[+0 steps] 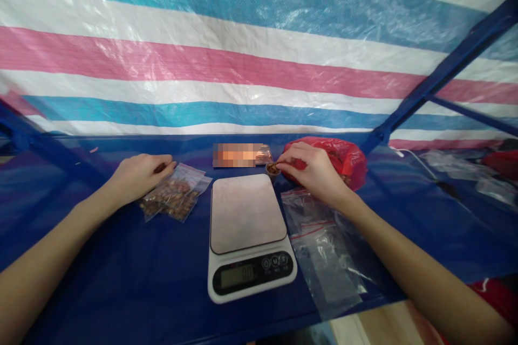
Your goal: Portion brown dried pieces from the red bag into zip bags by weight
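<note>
1. Right hand (309, 164) reaches in from the right, thumb and forefinger drawn together at the small cup (272, 171); whether they pinch its rim or the brown pieces (271, 167) inside cannot be told.
2. That cup stands upright just beyond the upper right corner of the digital kitchen scale (249, 215), filled with brown pieces about to its rim.
3. Left hand (141, 173) is lowered on the other side, fingers bent and thumb near them. Something dark brown shows between the fingertips, but I cannot tell whether it is a held piece or shadow.
4. Under and beside those fingertips lie clear zip bags of brown nut-like pieces (174, 194), overlapping one another, to the left of the scale.
5. The scale sits between both forearms, its plate bare and its display (237, 277) faintly showing what looks like 0.0.
6. Behind the right hand rests a red plastic bag (352, 153), partly hidden by it.
7. Flat clear zip bags with red seals (327, 264) overlap to the right of the scale, near the front edge of the blue table (141, 285).
8. Beyond the scale lies a flat rectangular object (265, 154), largely blurred; farther back hangs a striped tarpaulin (202, 64).
</note>
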A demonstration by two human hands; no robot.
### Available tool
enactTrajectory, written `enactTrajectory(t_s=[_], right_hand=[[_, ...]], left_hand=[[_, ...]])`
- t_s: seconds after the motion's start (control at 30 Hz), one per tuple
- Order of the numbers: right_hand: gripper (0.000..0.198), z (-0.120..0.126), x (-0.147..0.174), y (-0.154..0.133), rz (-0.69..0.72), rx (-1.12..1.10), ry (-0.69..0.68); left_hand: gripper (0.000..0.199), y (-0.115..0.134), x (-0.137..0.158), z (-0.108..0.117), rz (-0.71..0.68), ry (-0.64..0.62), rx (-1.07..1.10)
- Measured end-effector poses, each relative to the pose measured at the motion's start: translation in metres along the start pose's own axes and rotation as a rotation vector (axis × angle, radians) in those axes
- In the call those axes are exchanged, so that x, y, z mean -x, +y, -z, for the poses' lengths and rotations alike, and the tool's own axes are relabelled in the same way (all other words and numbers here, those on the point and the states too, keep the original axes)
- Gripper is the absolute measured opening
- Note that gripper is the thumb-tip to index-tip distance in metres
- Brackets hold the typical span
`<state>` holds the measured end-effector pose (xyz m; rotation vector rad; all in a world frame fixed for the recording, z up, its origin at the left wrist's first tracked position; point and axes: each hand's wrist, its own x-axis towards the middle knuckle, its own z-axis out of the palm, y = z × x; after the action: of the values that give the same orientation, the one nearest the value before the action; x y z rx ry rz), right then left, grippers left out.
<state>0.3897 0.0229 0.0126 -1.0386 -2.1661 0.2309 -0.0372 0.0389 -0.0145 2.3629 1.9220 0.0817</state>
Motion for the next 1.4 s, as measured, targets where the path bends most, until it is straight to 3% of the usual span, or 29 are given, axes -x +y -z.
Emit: enactTrajectory(t_s=[0.17,0.47,0.67,0.97,1.4], right_hand=[[0.016,-0.01,-0.002,0.0,0.098,0.044,-0.055],[0.017,-0.009,0.001,-0.007,0.104,0.019,-0.034],[0.017,-0.019,-0.021,-0.018,0.139,0.124,-0.234],[0.009,-0.039,-0.065,-0.025,0.009,0.327,-0.512],[0.012,-0.052,-0.075,-0.039,0.013,0.453,-0.512]], left_hand=[[0.043,-0.001,-0.001,-0.001,-0.004,-0.005,-0.036],[0.044,0.0,-0.001,0.0,-0.002,-0.011,-0.045],[0.042,-0.001,-0.001,-0.001,-0.028,-0.003,-0.037],[0.042,0.002,0.001,0.001,-0.04,0.028,0.006],[0.044,0.004,0.002,0.002,-0.027,0.024,-0.029]])
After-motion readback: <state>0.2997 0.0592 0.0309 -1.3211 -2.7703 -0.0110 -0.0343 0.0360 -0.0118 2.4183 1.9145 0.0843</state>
